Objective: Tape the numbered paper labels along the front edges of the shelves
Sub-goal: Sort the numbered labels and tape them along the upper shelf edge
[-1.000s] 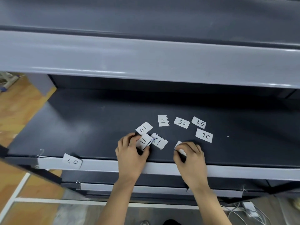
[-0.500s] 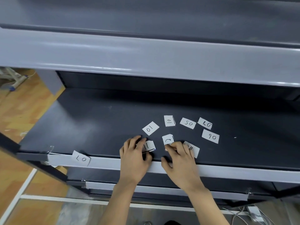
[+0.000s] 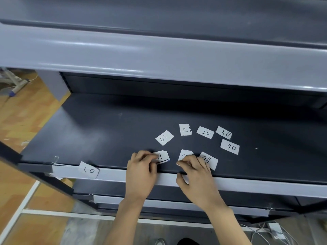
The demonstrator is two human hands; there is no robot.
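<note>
Several small white paper labels with handwritten numbers lie on the dark shelf (image 3: 106, 131). My left hand (image 3: 141, 172) pinches the label marked 11 (image 3: 162, 156) near the shelf's front edge. My right hand (image 3: 196, 175) has its fingertips on another label (image 3: 184, 154), whose number is partly hidden. A label reading 04 (image 3: 209, 160) lies just right of that hand. One label (image 3: 89, 170) sticks to the pale front edge strip (image 3: 265, 185) at the left. Loose labels (image 3: 164, 137), (image 3: 184, 129), (image 3: 205, 132), (image 3: 224, 133), (image 3: 230, 147) lie farther back.
A grey upper shelf (image 3: 159, 55) overhangs the working shelf. A lower shelf edge (image 3: 168, 203) runs below the hands. Wooden floor (image 3: 19, 117) shows at the left, and white cables with a plug (image 3: 272, 230) lie at the lower right.
My right hand slid left from the 04 label onto the one in the middle, uncovering the 04 label. My left hand keeps its hold on the 11 label. The camera shifted slightly.
</note>
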